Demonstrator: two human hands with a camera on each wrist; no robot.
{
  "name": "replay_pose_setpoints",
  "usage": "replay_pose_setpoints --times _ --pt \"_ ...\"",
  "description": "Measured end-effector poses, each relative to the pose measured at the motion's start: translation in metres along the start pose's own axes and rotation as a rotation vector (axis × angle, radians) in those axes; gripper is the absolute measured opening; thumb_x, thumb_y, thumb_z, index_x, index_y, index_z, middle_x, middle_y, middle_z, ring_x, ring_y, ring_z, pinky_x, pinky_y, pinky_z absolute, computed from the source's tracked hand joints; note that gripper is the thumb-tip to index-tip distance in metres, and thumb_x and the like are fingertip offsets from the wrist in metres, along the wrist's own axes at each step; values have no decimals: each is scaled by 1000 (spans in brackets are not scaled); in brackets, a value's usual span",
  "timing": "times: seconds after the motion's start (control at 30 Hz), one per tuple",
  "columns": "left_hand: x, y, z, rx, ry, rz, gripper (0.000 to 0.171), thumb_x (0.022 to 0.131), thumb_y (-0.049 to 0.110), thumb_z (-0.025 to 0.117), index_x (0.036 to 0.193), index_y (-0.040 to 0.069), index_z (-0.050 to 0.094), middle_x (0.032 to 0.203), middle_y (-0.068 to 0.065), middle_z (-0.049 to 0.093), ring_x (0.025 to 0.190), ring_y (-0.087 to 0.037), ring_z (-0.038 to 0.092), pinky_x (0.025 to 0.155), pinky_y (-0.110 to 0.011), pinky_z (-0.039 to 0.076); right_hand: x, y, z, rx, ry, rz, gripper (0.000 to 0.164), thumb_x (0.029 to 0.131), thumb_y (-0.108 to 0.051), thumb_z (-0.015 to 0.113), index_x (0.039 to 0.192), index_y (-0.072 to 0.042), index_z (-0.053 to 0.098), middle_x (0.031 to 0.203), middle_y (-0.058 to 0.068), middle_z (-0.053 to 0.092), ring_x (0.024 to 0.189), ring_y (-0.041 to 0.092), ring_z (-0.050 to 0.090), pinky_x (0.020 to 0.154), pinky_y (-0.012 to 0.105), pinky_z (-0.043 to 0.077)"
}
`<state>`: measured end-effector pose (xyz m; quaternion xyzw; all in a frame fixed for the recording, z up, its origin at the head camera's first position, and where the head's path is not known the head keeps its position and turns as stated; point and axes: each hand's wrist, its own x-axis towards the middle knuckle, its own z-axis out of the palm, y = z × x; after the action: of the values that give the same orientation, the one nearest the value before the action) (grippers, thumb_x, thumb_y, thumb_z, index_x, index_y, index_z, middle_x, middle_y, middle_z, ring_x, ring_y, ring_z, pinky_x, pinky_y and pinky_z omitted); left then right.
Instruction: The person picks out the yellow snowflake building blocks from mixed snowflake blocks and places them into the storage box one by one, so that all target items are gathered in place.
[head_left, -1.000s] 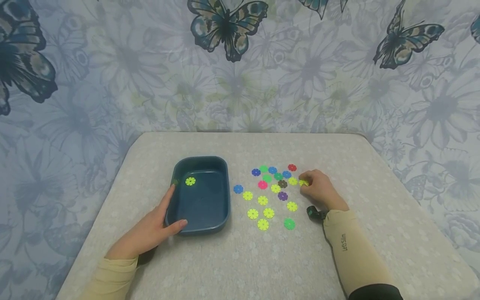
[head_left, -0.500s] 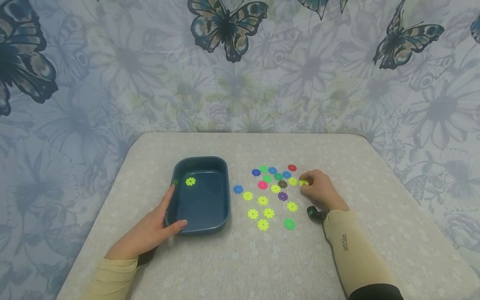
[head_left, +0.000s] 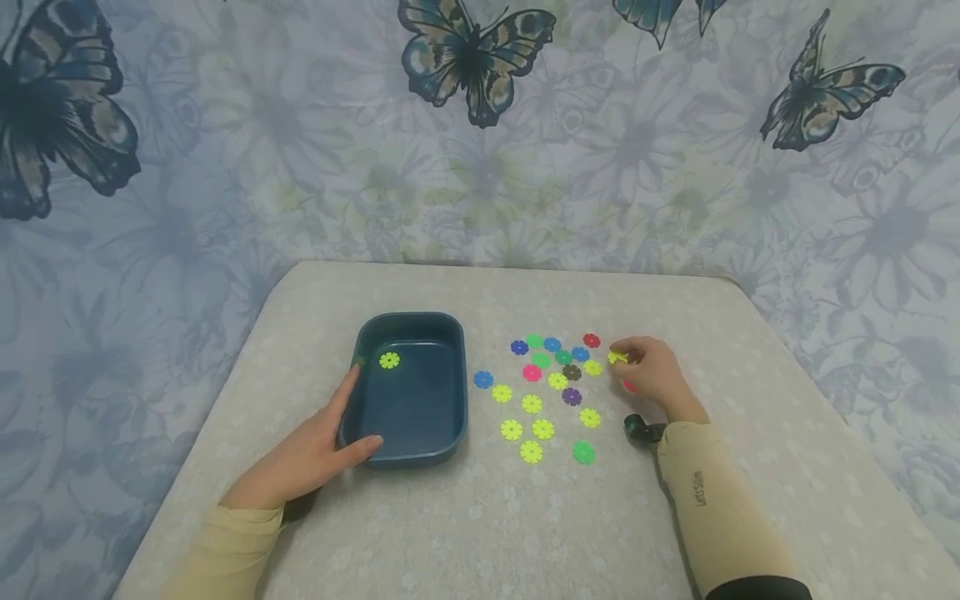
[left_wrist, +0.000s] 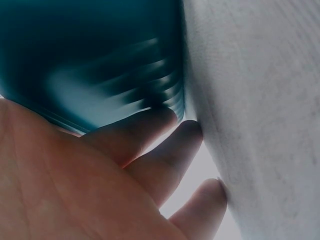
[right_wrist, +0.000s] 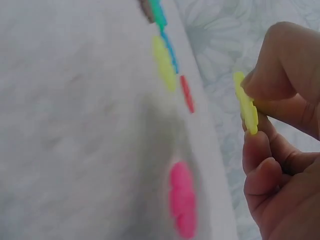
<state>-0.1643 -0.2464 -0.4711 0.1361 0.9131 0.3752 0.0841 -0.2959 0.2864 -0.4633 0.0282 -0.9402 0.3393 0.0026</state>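
Currently in hand: we read the step as lifting one yellow disc [right_wrist: 247, 104] with the right hand [head_left: 654, 379]; we judge it clear of the table [head_left: 480, 533].
Next move: it calls, we think, for a steady pinch and enough height to pass over the flat neighbours without dragging them.
Disc, look: bright yellow, thin, tilted, nearly edge-on in the right wrist view, its outline bumpy. Its face is mostly hidden from us there.
Disc, place: over the right part of the table, nearer the far edge than the near one, just right of the loose discs [head_left: 532, 404].
Right grip: fingertips nearly together, only the disc's thickness between them; we see that one disc pinched and nothing else.
Pink disc [right_wrist: 182, 200]: on the table beneath this hand, apart from the fingers.
Left grip: our left hand [head_left: 303, 462] spreads at the near-left corner of the blue tray [head_left: 412, 408], fingers extended along its outer left wall, thumb across the rim; we see no disc there.
Tray contents: one lime disc [head_left: 389, 361], flat, towards the far-left corner.
Loose discs: yellow most often, also blue, green, red, brown and purple, flat between tray and right hand.
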Motion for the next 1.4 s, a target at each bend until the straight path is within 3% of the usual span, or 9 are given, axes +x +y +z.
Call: replay_pose_setpoints --times 0.23,0.43,0.67,0.93,1.17,1.4 --pt "0 1 -1 11 12 11 106 97 56 65 164 33 -14 173 -9 4 155 -44 22 116 -68 31 10 -34 -10 54 30 -90 35 90 -14 67 124 -9 73 123 14 65 110 33 56 88 47 51" --pt "1 0 0 3 6 2 106 97 56 65 165 33 -14 173 -10 5 155 -44 22 116 -68 30 20 -82 0 123 6 -184 35 91 -14 66 124 -11 73 125 11 65 110 30 57 91 49 51" --pt "0 -2 0 1 7 -6 106 97 59 64 164 34 -14 173 -8 4 155 -44 21 116 -68 30 33 -156 39 168 -48 -345 36 86 -10 63 120 -11 75 123 5 68 105 26 59 95 47 51" --pt "1 1 -2 -5 0 -14 107 96 61 64 164 36 -14 174 -8 4 155 -43 21 116 -68 30 39 -231 91 167 -145 -477 36 86 -10 65 120 -11 76 124 5 70 105 24 63 86 43 55" --pt "3 1 -5 -17 -15 -30 106 95 63 62 164 37 -14 174 -6 4 156 -40 21 116 -68 30 39 -267 137 172 -268 -490 34 90 -11 70 123 -10 75 128 5 70 115 26 65 92 41 57" --pt "0 -2 -6 -21 -7 -23 107 94 66 62 164 37 -13 173 -8 8 154 -40 26 116 -66 33 39 -283 173 164 -359 -505 34 88 -10 70 122 -10 76 125 5 72 115 23 66 93 36 57"
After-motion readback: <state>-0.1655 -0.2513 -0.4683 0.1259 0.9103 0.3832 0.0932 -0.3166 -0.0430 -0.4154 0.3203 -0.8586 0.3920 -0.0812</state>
